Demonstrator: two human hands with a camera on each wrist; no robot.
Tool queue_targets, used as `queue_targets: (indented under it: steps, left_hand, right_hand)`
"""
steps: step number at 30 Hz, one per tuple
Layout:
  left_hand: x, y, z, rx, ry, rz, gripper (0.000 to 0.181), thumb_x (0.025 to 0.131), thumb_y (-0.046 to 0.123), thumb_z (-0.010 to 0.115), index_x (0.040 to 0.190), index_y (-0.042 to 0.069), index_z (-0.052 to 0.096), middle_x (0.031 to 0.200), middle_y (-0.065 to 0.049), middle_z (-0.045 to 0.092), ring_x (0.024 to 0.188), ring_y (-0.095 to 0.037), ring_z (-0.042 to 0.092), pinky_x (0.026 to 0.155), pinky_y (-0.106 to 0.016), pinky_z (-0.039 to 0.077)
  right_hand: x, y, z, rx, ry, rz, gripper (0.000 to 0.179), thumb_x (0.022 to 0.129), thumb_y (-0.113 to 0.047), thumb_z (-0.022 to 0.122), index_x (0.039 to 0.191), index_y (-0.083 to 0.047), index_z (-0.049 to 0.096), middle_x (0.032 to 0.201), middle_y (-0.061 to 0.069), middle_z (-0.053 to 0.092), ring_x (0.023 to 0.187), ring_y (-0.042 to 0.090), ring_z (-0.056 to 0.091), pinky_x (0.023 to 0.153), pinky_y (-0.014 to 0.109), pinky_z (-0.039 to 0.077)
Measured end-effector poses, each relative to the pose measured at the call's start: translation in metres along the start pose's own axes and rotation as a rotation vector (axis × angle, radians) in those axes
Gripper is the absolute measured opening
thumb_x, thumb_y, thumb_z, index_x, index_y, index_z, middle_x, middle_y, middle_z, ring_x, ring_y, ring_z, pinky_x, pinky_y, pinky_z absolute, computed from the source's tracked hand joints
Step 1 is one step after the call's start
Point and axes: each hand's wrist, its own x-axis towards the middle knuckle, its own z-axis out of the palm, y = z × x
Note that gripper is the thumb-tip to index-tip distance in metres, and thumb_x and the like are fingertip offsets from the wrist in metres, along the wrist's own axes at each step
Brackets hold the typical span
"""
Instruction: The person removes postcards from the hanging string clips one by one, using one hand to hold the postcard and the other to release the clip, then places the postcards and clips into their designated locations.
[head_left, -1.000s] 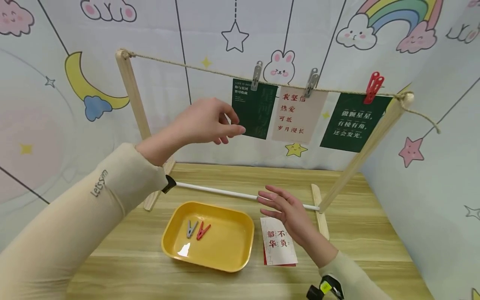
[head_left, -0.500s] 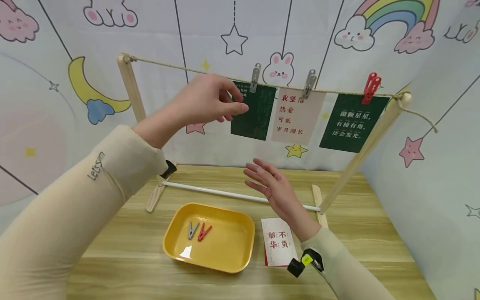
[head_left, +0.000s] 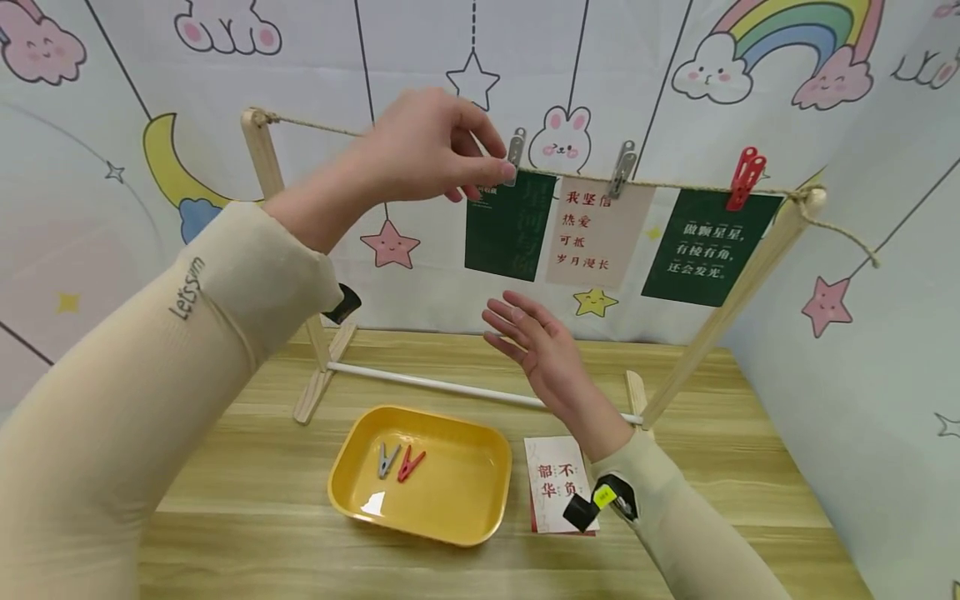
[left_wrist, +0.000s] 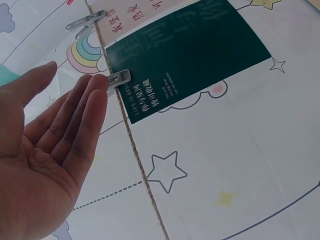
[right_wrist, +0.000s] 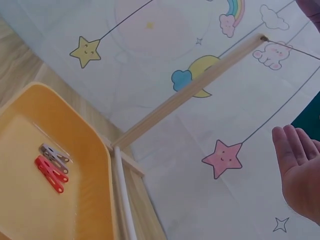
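Note:
My left hand (head_left: pixel 438 146) is raised at the rope (head_left: pixel 682 184), its fingertips next to the grey clothespin (head_left: pixel 517 146) on the left green card (head_left: pixel 502 237). In the left wrist view the thumb stands apart from the fingers, and the fingertips overlap that clothespin's end; whether they touch it I cannot tell. My right hand (head_left: pixel 543 354) hovers below the cards with its fingers extended, holding nothing. Another grey clothespin (head_left: pixel 622 171) clips a pale pink card (head_left: pixel 596 237), and a red clothespin (head_left: pixel 746 179) clips a second green card (head_left: pixel 705 250).
On the wooden table (head_left: pixel 247 533), a yellow tray (head_left: pixel 420 527) holds a grey clothespin (head_left: pixel 387 459) and a red clothespin (head_left: pixel 410 463). Beside it lie white and red cards (head_left: pixel 551 475), partly behind the right wrist camera. Wooden posts (head_left: pixel 262 154) and a white bar (head_left: pixel 442 385) form the frame.
My left hand has risen and shifted right, up to the left grey clothespin. The right hand has moved up and left, away from the cards on the table.

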Motion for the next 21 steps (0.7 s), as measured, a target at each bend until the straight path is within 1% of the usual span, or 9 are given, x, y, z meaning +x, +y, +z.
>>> queue_targets:
  steps: [6,9,13,16,18,21]
  left_hand:
    - [0.011,0.005,-0.010,0.017,0.050,0.030,0.037,0.106,0.042,0.068,0.127,0.013,0.074,0.108,-0.003,0.079,0.085,-0.013,0.075,0.082,-0.028,0.060]
    - [0.018,0.004,-0.011,-0.004,0.077,0.023,0.037,0.106,0.041,0.068,0.129,0.013,0.073,0.111,-0.003,0.078,0.089,-0.012,0.073,0.087,-0.028,0.060]
    - [0.025,0.000,-0.012,-0.025,0.105,0.025,0.039,0.105,0.038,0.070,0.134,0.012,0.072,0.122,-0.003,0.076,0.106,-0.014,0.071,0.097,-0.028,0.057]
    - [0.029,-0.005,-0.013,-0.027,0.103,0.048,0.043,0.104,0.036,0.071,0.139,0.011,0.070,0.131,-0.004,0.073,0.119,-0.016,0.068,0.106,-0.029,0.053]
    - [0.032,-0.008,-0.012,-0.031,0.085,0.057,0.045,0.104,0.035,0.072,0.141,0.010,0.068,0.136,-0.006,0.070,0.126,-0.018,0.066,0.110,-0.030,0.051]
    - [0.038,-0.011,-0.011,-0.029,0.050,0.043,0.049,0.104,0.037,0.071,0.145,0.011,0.065,0.142,-0.006,0.066,0.132,-0.020,0.064,0.113,-0.033,0.050]
  right_hand:
    - [0.007,-0.002,0.001,0.043,0.027,0.014,0.041,0.115,-0.017,0.051,0.153,-0.003,0.049,0.154,0.018,0.058,0.132,0.023,0.066,0.108,0.036,0.054]
    - [0.011,-0.001,0.001,0.063,0.033,0.024,0.040,0.115,-0.017,0.051,0.153,-0.003,0.050,0.156,0.019,0.056,0.132,0.024,0.065,0.108,0.036,0.055]
    - [0.017,0.001,0.002,0.077,0.035,0.025,0.041,0.114,-0.017,0.053,0.153,-0.004,0.049,0.157,0.019,0.054,0.136,0.026,0.062,0.109,0.037,0.054]
    - [0.021,0.001,0.003,0.077,0.037,0.016,0.043,0.114,-0.017,0.054,0.154,-0.005,0.047,0.156,0.016,0.055,0.139,0.027,0.060,0.110,0.038,0.054]
    - [0.023,0.002,0.003,0.077,0.035,0.011,0.044,0.114,-0.016,0.054,0.156,-0.005,0.045,0.156,0.014,0.055,0.141,0.028,0.058,0.111,0.038,0.053]
    - [0.028,0.001,0.005,0.080,0.038,0.002,0.046,0.114,-0.016,0.053,0.157,-0.004,0.042,0.155,0.011,0.056,0.142,0.028,0.056,0.111,0.038,0.053]
